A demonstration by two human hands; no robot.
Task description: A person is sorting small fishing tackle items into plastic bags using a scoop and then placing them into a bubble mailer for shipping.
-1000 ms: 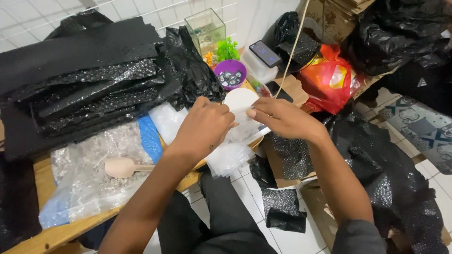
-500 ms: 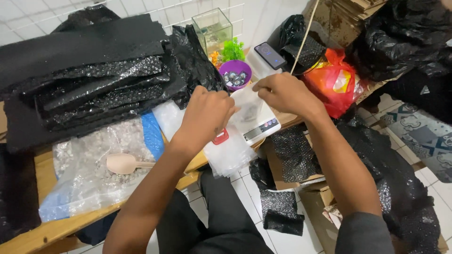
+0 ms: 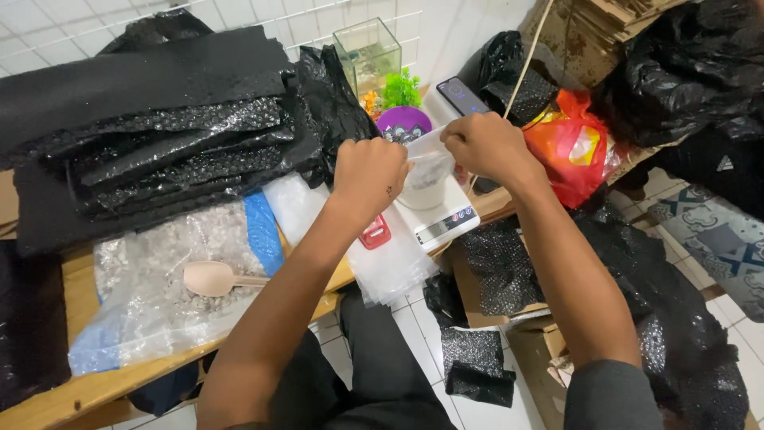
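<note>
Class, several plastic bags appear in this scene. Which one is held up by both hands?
The small clear bag, pinched between the left hand and right hand above the white scale; the others lie flat or heaped.

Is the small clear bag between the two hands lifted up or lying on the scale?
Lifted: the left hand and right hand pinch the small clear bag by its top above the white scale.

A single head-worn camera looks steeply down and forward over the person's own forearms, close to the work. The wooden table (image 3: 95,390) runs along the left and centre, the tiled floor (image 3: 497,410) fills the lower right, and a white tiled wall (image 3: 239,12) closes the top edge. No second view overlaps it.
</note>
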